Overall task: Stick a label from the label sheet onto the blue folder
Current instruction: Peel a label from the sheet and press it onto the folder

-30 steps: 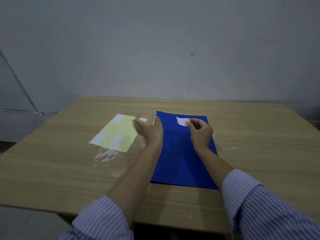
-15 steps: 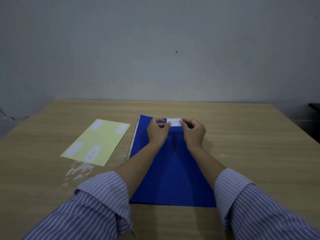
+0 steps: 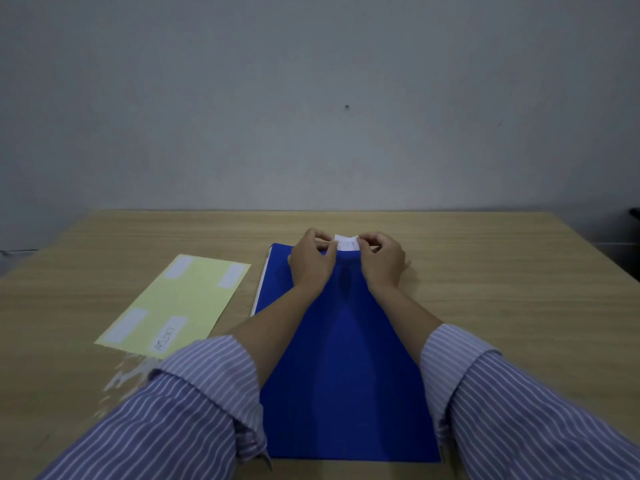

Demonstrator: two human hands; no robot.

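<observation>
A blue folder (image 3: 343,368) lies flat on the wooden table in front of me. Over its far edge I hold a small white label (image 3: 347,243) with writing on it. My left hand (image 3: 311,261) pinches the label's left end and my right hand (image 3: 382,259) pinches its right end, fingers curled. The label's lower edge meets the folder; whether it is stuck down I cannot tell. To the left lies the yellow label sheet (image 3: 180,303) with several white labels on it.
The wooden table (image 3: 519,306) ends at a grey wall behind. A patch of white scuffs (image 3: 128,372) marks the surface just in front of the label sheet. A dark object (image 3: 634,213) shows at the right edge.
My left hand came across from the label sheet side to the label. Both hands now hold the label at the folder's far edge. The camera has shifted so the folder sits centred.
</observation>
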